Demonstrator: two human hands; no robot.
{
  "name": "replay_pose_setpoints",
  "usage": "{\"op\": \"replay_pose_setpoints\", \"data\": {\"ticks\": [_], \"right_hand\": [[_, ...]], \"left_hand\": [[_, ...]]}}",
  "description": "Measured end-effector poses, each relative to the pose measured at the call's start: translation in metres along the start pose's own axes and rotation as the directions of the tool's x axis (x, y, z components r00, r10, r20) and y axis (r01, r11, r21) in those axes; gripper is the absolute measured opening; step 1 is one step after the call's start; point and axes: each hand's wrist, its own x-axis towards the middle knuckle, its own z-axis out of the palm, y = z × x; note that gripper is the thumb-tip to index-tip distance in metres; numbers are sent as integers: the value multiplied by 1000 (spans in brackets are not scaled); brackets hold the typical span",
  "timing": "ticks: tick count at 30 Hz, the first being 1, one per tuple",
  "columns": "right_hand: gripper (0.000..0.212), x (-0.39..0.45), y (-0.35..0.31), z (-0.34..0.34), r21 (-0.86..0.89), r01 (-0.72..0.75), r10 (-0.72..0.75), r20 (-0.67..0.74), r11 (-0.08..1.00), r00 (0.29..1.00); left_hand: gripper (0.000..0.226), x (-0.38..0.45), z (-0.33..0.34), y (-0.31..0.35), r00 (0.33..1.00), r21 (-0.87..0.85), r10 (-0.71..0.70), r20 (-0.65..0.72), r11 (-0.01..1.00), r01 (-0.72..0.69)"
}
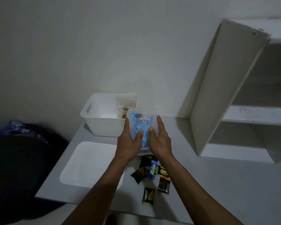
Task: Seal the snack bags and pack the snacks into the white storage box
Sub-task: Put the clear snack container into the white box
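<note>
We are working on the grey table point(217, 184), where the white storage box point(102, 125) is sitting at the far edge beside its lid point(88, 163). Our left hand point(128, 143) and right hand point(161, 140) are gripping a clear container point(146, 112) of blue snacks at the box's near right corner, thumbs pressing on top. Small snack packets point(151, 174) are lying scattered nearer us.

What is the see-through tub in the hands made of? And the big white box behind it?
The tub looks like clear, slightly cloudy plastic: the blue packet shows through it. The white box looks like smooth matte plastic, with a moulded handle slot and rounded rim.
</note>
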Motion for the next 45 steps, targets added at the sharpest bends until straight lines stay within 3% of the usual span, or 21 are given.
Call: {"op": "replay_pose_setpoints", "data": {"ticks": [8, 17, 24, 31, 38, 42, 45], "right_hand": [[57, 95, -79, 92, 1, 82, -82, -15, 997, 997], [59, 183, -118, 217, 83, -21, 19, 14, 996, 1000], [57, 216, -83, 269, -1, -130, 130, 78, 991, 988], [52, 243, -41, 287, -79, -223, 235, 234, 972, 943], [57, 272, -5, 304, -64, -315, 321, 233, 947, 918], [65, 284, 12, 315, -129, -351, 373, 247, 927, 894], [70, 289, 19, 320, -164, -378, 408, 249, 911, 878]], "left_hand": [[75, 127, -93, -10, 1000, 4, -9, -13, 1000, 9], [80, 269, -173, -79, 994, 47, -92, 65, 995, 89], [77, 314, -168, -147, 960, 24, -231, 159, 973, 230], [80, 342, -136, -208, 878, 80, -379, 291, 925, 373], [82, 369, -109, -240, 789, 101, -492, 367, 864, 493], [92, 377, -102, -254, 753, 188, -539, 378, 841, 508], [94, 380, -95, -273, 762, 227, -532, 370, 847, 481]]}}
